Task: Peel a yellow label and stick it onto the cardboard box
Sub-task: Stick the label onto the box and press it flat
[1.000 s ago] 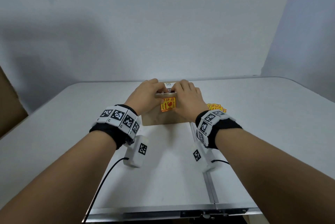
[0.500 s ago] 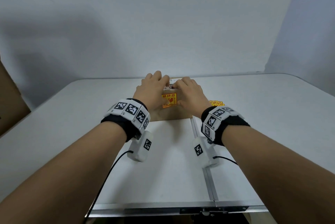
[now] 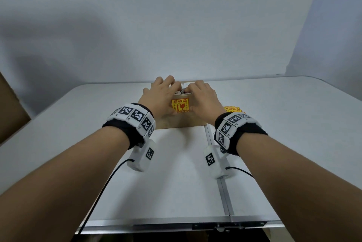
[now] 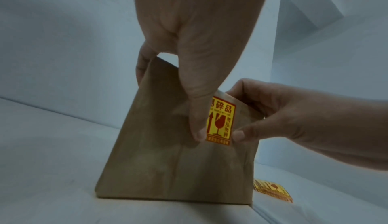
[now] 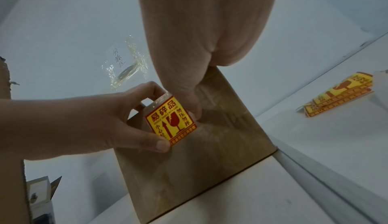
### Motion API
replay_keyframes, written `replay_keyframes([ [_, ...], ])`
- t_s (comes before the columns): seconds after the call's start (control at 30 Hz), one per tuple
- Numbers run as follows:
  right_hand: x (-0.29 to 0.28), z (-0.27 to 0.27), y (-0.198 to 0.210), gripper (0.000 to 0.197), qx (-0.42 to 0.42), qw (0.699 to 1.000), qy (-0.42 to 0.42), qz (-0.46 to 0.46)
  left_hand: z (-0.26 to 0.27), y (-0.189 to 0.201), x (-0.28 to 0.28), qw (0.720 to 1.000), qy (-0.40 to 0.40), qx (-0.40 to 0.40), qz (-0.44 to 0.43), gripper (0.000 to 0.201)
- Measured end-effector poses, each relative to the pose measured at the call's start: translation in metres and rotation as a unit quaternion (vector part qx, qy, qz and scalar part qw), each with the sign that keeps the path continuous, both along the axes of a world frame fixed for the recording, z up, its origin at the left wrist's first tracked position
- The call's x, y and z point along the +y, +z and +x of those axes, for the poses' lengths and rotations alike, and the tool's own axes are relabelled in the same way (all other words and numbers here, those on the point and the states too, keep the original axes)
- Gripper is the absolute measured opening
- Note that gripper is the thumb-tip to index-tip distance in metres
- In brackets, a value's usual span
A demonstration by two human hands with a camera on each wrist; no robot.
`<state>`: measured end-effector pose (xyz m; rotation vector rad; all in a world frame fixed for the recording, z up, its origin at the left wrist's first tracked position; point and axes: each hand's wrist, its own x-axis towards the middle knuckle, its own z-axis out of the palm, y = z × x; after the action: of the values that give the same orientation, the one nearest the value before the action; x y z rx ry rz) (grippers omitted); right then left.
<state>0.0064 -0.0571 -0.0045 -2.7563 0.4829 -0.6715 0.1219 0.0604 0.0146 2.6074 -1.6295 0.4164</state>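
Observation:
A brown cardboard box (image 3: 182, 121) stands on the white table, with a yellow and red label (image 3: 180, 105) stuck high on its near face. My left hand (image 3: 162, 97) grips the box's upper left, fingers over the top edge, and its thumb presses the label's (image 4: 222, 121) left edge. My right hand (image 3: 202, 97) grips the upper right the same way. Its thumb lies beside the label's (image 5: 171, 121) right edge. The box's (image 4: 178, 161) top face is mostly hidden by both hands.
A small stack of yellow labels (image 3: 233, 109) lies on the table right of the box. A clear plastic bag (image 5: 126, 68) sits behind it. Brown cardboard (image 3: 9, 112) stands at the far left. A metal seam (image 3: 223, 189) runs along the table.
Both hands stay on the box. The thumbs have slid down and outward along the label's sides, so more of the label shows now.

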Motion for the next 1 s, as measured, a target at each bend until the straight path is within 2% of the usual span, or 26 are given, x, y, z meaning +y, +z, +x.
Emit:
replay_keyframes([
  [0.33,0.001,0.001,-0.001,0.041,-0.006,1.0,-0.005,0.003,0.015,0.012,0.009,0.99,-0.074,0.112,-0.037,0.045],
  [0.47,-0.002,0.001,0.0,0.041,-0.009,1.0,0.001,0.002,0.019,0.013,0.012,0.987,-0.092,0.122,-0.039,0.042],
  [0.67,-0.002,0.0,-0.002,0.052,-0.001,1.0,0.0,-0.016,0.017,0.016,0.017,0.985,-0.107,0.128,-0.049,0.035],
  [0.83,-0.003,0.005,0.0,0.046,0.003,0.999,-0.007,-0.04,0.016,0.018,0.018,0.983,-0.108,0.135,-0.056,0.035],
  [1.0,-0.009,0.008,0.001,0.031,-0.031,0.999,0.004,0.011,0.018,0.017,0.017,0.982,-0.111,0.14,-0.057,0.035],
])
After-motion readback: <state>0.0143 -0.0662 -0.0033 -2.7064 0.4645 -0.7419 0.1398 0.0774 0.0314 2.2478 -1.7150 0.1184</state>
